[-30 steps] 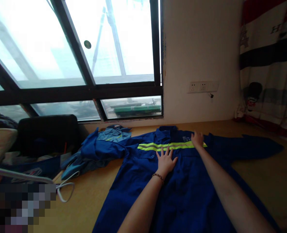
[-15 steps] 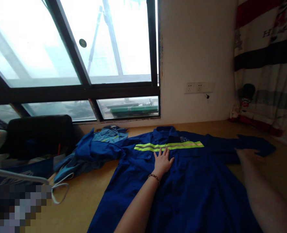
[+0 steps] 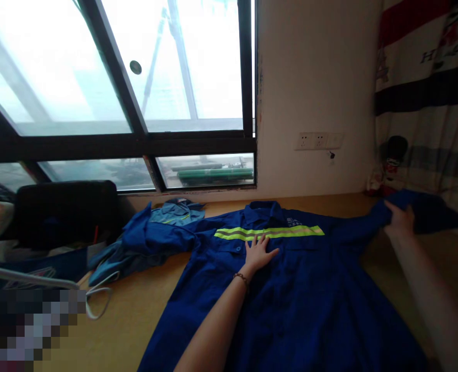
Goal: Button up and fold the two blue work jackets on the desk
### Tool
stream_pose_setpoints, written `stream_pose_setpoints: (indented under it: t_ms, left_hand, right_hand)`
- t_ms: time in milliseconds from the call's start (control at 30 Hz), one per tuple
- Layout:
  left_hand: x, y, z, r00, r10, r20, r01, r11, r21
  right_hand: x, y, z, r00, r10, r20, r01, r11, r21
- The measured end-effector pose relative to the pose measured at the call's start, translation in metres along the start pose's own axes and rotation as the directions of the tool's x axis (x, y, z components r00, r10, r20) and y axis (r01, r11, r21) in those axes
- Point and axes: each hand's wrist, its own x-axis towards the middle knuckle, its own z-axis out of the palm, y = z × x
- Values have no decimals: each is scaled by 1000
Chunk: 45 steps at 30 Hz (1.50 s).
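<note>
A dark blue work shirt [image 3: 298, 299] with a yellow-green reflective band [image 3: 269, 232] lies spread on the wooden surface [image 3: 136, 320]. My left hand [image 3: 257, 253] rests flat on its chest just under the band, fingers spread, a bead bracelet on the wrist. Out to the right, my right hand [image 3: 399, 219] is closed on the shirt's right sleeve [image 3: 426, 214] and holds it lifted off the surface.
A second lighter blue garment [image 3: 151, 237] lies crumpled at the left of the shirt. A black bag [image 3: 66, 212] and a white hanger [image 3: 97, 299] sit further left. A window, a white wall with sockets [image 3: 319, 140] and a striped curtain [image 3: 426, 103] stand behind.
My right hand left the shirt's chest, swept right to the sleeve, gripped it and raised it. The left hand stayed flat in place.
</note>
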Motion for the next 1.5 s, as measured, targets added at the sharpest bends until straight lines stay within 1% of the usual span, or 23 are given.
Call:
stream_pose_setpoints:
  t_ms: [33,67,100,133,167,233,267,300,333,433,533,667,767,833,900,967,1000,1067,1133,1167,1333,1433,1500]
  left_hand:
    - [2,-1,-5,999,-42,20,44,982,-182]
    - [3,-2,-12,996,-72,47,84,918,-387]
    - [3,-3,-21,994,-83,75,111,817,-566]
    - [1,-6,-30,992,-75,102,126,689,-714]
    - [-3,-9,-40,990,-55,127,137,543,-828]
    - [-13,-20,-61,986,-20,165,164,245,-955]
    - [-19,-27,-72,983,-16,183,183,102,-978]
    - [-25,-36,-82,980,-23,197,196,-48,-979]
    - [-30,-46,-92,978,-46,203,193,-166,-967]
    - [-41,-75,-117,952,-230,201,134,-276,-952]
    - [-44,-91,-133,888,-417,196,110,-221,-969]
    - [-36,-83,-137,856,-491,165,173,-29,-984]
    - [-23,-67,-135,872,-481,96,176,124,-976]
    - [-12,-58,-135,912,-408,-27,75,232,-970]
    - [0,-53,-137,916,-347,-200,-53,391,-919]
    - [12,-51,-138,863,-366,-349,-81,582,-810]
    - [17,-53,-137,825,-404,-395,-36,661,-750]
    - [24,-59,-133,774,-485,-406,191,792,-580]
    - [27,-67,-128,773,-531,-348,408,836,-367]
    - [27,-72,-126,779,-538,-321,474,842,-258]
    - [18,-84,-118,841,-444,-309,437,894,-94]
    - [11,-79,-119,872,-313,-377,333,943,-14]
    - [6,-74,-124,856,-212,-472,270,961,59]
  right_hand:
    - [-4,-19,15,998,33,-48,-34,999,-9]
    - [-13,-38,31,999,15,49,-12,998,-63]
    - [-27,-59,48,973,-36,228,66,990,-124]
    - [-45,-77,64,887,-106,449,186,973,-138]
    - [-65,-94,78,739,-161,654,308,944,-116]
    - [-105,-116,99,454,-214,865,454,891,-18]
    - [-121,-120,105,368,-224,902,487,873,19]
    - [-133,-121,110,331,-232,914,508,861,35]
    - [-142,-117,112,331,-234,914,519,854,31]
    - [-146,-94,114,420,-218,881,528,848,-42]
    - [-141,-70,116,491,-255,833,576,812,-91]
    - [-142,-60,119,548,-350,760,661,738,-137]
    - [-144,-63,115,600,-418,682,666,733,-137]
    - [-140,-63,108,671,-438,598,621,773,-131]
    - [-135,-59,99,733,-423,532,562,818,-123]
    - [-130,-54,90,726,-384,571,524,846,-96]
    - [-129,-52,86,687,-355,635,508,859,-70]
    - [-127,-47,80,564,-274,779,447,895,-9]
    - [-127,-43,77,487,-186,853,360,933,-3]
    - [-127,-41,78,493,-155,856,332,943,-21]
    - [-106,-33,107,688,-226,690,411,905,-113]
    - [-86,-33,140,753,-246,610,459,861,-220]
    - [-75,-31,161,771,-221,597,483,814,-323]
